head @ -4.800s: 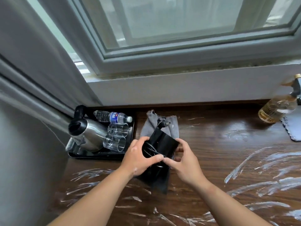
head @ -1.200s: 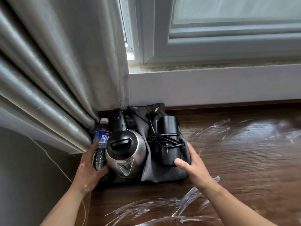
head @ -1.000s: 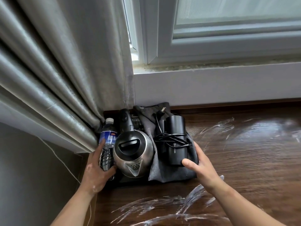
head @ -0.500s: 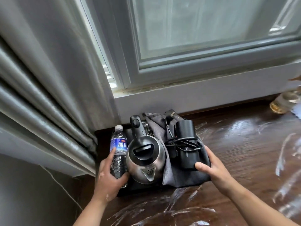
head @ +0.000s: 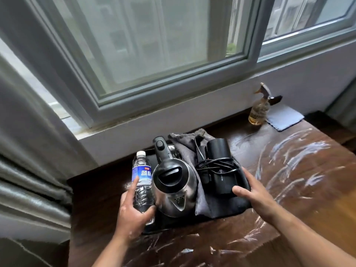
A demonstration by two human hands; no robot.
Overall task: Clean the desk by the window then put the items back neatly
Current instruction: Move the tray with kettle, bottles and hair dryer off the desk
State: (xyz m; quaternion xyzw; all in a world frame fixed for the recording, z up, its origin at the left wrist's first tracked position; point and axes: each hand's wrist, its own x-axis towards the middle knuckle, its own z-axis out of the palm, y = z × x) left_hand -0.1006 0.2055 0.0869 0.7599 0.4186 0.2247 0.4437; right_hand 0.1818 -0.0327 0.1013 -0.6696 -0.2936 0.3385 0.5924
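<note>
A black tray (head: 173,225) sits on the wet, streaked wooden desk (head: 300,182) under the window. On it stand a water bottle (head: 141,170) with a blue label and a steel kettle (head: 174,186). A black hair dryer (head: 221,170) wrapped in its cord lies on a grey pouch (head: 212,207). My left hand (head: 131,214) is at the tray's left edge, thumb and index finger on either side of the bottle's lower part. My right hand (head: 256,197) grips the tray's right edge, thumb on top over the pouch by the dryer's end.
A spray bottle (head: 258,110) with amber liquid and a blue cloth (head: 283,120) sit at the back right against the wall. A grey curtain (head: 28,170) hangs at the left. The sill wall runs right behind the tray. The desk's right edge drops off past the cloth.
The dryer and its pouch went onto the tray beside the kettle. Both hands took the tray's sides. A strip of bare desk now shows between the tray and the curtain.
</note>
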